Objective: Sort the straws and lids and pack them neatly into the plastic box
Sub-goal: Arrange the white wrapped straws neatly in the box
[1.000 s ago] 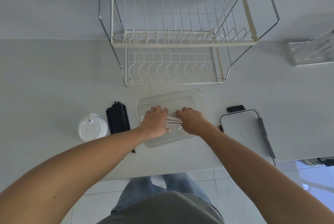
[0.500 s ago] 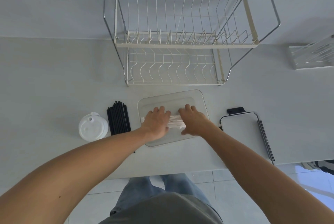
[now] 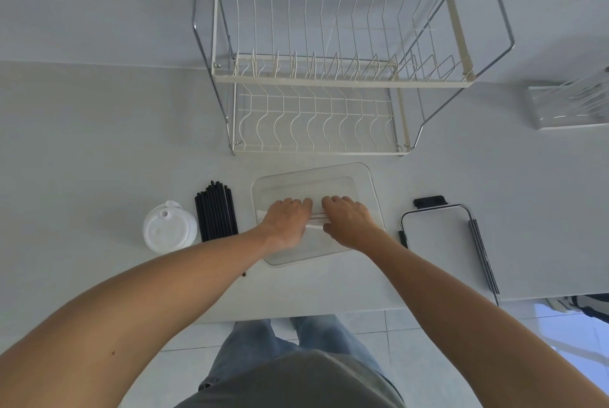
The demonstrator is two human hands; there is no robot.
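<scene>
A clear plastic box (image 3: 359,177) lies on the white counter in front of me. Inside it, my left hand (image 3: 286,222) and my right hand (image 3: 350,220) sit side by side, palms down, both over a bundle of pale straws (image 3: 315,220) lying crosswise in the box. Only a short stretch of the bundle shows between the hands, and the fingers curl down over it. A bundle of black straws (image 3: 216,211) lies left of the box. Further left stands a stack of white round lids (image 3: 168,229).
A two-tier wire dish rack (image 3: 324,78) stands behind the box. To the right lies the box's lid (image 3: 438,236) with black clips, next to a strip of dark straws (image 3: 482,256). A clear container (image 3: 570,107) sits at far right. The counter edge runs just below my forearms.
Both hands shifted slightly toward the far side of the box with the pale straws under them and drew a bit closer together. Everything else on the counter stayed put.
</scene>
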